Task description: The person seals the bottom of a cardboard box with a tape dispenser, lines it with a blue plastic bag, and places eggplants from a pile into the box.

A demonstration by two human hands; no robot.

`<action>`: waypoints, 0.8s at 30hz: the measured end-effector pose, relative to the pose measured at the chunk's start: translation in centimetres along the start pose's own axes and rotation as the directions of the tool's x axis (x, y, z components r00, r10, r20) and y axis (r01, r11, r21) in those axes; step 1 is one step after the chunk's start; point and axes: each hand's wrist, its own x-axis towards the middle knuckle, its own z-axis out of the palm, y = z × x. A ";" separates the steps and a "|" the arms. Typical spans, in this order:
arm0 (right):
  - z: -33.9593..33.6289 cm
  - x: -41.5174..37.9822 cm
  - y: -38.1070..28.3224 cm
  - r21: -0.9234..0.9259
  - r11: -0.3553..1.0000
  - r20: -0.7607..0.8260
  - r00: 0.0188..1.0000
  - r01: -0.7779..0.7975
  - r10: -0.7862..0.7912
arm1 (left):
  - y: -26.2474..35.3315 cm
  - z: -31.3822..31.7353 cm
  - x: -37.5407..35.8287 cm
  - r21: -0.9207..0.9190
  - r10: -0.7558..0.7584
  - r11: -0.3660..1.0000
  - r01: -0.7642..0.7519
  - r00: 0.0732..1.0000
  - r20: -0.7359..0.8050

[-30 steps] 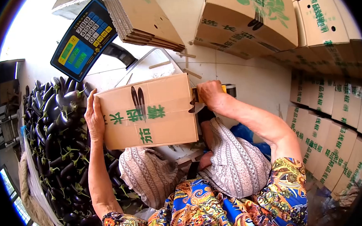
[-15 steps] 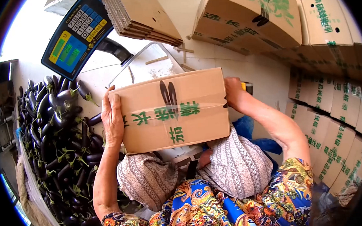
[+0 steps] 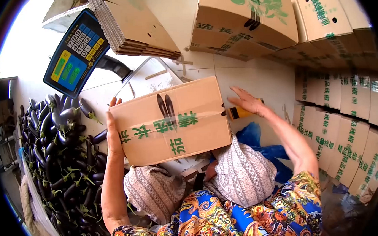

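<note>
A closed cardboard box (image 3: 147, 140) with green lettering and clear tape along its top lies in front of me, slightly tilted in view. At its left end my left hand (image 3: 113, 129) rests along the side, fingers stretched out and pressed to the cardboard. Off the right end, my right hand (image 3: 245, 101) is apart from the box, fingers spread, holding nothing. Just below that hand is a yellow and black tool (image 3: 239, 112), partly hidden by the hand and wrist. Part of a metal scale platform (image 3: 151, 72) shows behind the box.
Many eggplants (image 3: 66, 156) are heaped at the left. The scale display (image 3: 76, 53) stands at upper left, beside stacked flat cartons (image 3: 138, 26). A large box (image 3: 243, 21) sits at the top, with stacked cartons (image 3: 337, 130) at right. Blue plastic (image 3: 266, 150) lies near my right knee.
My right hand has come away from the box's right end and opened. The box appears a little lower and further left, while the whole view has shifted. My left hand remains on it.
</note>
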 end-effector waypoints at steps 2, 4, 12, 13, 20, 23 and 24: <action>2.9 1.4 1.1 0.553 0.826 -0.109 0.992 0.111 -0.061 | -0.7 0.2 0.1 -0.151 0.016 0.988 -0.011 0.999 0.037; 6.0 2.1 -3.9 0.834 0.552 -0.031 0.998 0.000 0.046 | -2.5 0.0 0.9 -0.257 0.031 0.966 -0.025 0.999 0.019; 8.6 -5.2 -4.7 0.963 0.268 -0.052 0.975 -0.008 0.215 | -8.5 0.4 3.5 -0.405 -0.023 0.914 0.034 0.999 0.031; 8.6 -6.2 -4.1 0.958 0.286 -0.068 0.972 0.000 0.225 | -8.5 0.5 3.6 -0.413 -0.032 0.910 0.043 0.999 0.033; 8.5 -11.9 -0.4 0.920 0.390 -0.180 0.933 0.048 0.311 | -8.0 1.0 2.9 -0.423 -0.071 0.902 0.089 0.996 0.056; 8.4 -14.1 0.9 0.899 0.434 -0.234 0.907 0.065 0.349 | -7.8 1.1 2.4 -0.416 -0.076 0.904 0.095 0.995 0.063; 8.5 -14.9 1.4 0.893 0.444 -0.251 0.898 0.070 0.362 | -7.7 1.2 2.3 -0.412 -0.077 0.906 0.097 0.995 0.067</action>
